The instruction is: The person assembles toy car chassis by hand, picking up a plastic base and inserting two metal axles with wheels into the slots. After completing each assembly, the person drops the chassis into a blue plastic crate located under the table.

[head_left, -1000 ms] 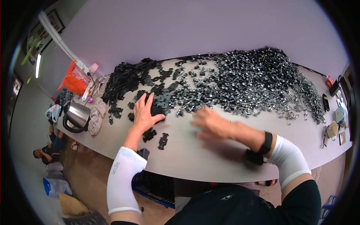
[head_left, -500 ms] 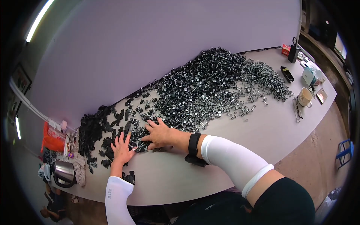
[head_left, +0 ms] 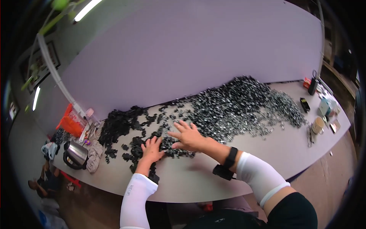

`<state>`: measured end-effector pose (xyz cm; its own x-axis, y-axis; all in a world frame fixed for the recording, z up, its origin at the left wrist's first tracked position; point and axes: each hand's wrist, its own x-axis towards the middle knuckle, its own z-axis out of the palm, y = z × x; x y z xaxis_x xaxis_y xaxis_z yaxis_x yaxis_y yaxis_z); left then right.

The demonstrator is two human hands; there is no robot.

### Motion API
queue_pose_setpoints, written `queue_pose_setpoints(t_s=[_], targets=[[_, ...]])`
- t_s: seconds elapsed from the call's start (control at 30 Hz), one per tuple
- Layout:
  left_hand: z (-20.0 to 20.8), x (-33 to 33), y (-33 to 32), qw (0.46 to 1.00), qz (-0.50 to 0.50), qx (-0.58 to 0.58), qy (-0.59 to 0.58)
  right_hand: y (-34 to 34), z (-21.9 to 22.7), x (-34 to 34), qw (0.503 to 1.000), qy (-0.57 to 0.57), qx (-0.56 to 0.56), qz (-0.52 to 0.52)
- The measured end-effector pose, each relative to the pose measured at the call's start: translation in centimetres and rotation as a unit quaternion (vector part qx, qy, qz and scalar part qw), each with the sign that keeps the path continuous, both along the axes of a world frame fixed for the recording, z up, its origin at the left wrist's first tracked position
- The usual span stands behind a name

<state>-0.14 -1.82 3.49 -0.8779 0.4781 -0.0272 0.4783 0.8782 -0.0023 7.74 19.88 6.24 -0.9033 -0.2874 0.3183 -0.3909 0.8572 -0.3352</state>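
The black pieces at middle left look like matt plastic, dull and dark. Right of centre, the small metal pieces are glossy — silvery, full of bright glints. Beneath them, the pale counter is smooth with a faint sheen; the wall panel above looks smooth and matt. At the left, the kettle has polished metal sides beside a rough, crumpled cloth — and the white sleeves are smooth fabric.
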Motion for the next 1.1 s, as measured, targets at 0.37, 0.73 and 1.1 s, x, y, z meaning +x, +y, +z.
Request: queue_pose_setpoints(t_s=[0.37, 0.73, 1.1], targets=[[13.4, 19.1, 2.5, 0.618, -0.291, 0.723, 0.108, -7.0, 16.3, 19.0, 0.493, 0.094, -0.663, 0.556], [19.8, 36.2, 12.0, 0.17, -0.173, 0.965, -0.103, -10.8, 26.0, 17.5, 0.159, 0.351, -0.906, 0.177], [22.6, 30.2, 10.2, 0.116, -0.244, 0.963, -0.005, -11.7, 21.8, 18.5, 0.163, 0.382, -0.874, 0.252]])
